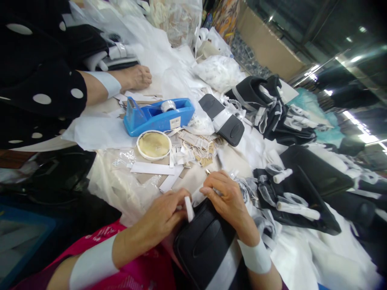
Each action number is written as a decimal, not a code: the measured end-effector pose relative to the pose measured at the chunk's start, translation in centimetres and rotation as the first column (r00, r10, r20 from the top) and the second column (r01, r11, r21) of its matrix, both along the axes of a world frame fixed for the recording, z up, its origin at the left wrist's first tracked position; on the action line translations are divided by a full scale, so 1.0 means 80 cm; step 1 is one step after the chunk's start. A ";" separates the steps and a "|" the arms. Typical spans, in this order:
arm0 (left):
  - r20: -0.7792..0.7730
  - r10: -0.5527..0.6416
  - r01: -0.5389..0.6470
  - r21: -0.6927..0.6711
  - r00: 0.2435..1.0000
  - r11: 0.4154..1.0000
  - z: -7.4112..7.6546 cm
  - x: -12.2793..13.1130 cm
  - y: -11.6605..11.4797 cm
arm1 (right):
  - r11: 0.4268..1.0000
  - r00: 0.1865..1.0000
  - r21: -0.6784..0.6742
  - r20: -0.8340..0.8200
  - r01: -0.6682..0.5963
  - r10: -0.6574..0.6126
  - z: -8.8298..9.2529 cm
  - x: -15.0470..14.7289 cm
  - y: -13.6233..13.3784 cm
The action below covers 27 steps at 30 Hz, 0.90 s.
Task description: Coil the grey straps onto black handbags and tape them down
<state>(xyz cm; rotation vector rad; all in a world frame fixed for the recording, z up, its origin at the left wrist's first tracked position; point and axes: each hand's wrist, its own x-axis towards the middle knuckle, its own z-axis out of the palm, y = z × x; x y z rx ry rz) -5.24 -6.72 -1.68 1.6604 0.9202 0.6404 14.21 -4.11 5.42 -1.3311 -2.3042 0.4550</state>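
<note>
The left hand (161, 217) was closed, its fingertips pinching a small white paper strip (189, 208) that stood upright against the top edge of a black moulded plastic case (202, 241) lying at 6 o'clock in the view. The right hand (226, 197) was curled over the same edge, fingers bent and pressing on the case just beside the strip. At 12 o'clock from the hands sat a round white-rimmed dish of yellowish paste (154, 144), and beyond it a blue plastic tape dispenser (157, 114). A heap of small string tags (196, 147) lay at 1 o'clock. Another person's bare foot (136, 77) rested at 11 o'clock on the white-covered desk (99, 133).
</note>
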 end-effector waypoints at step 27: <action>-0.058 0.081 -0.077 0.060 0.995 0.995 0.013 0.001 -0.045 | 0.995 0.990 0.004 -0.102 -0.099 0.099 -0.001 -0.006 -0.002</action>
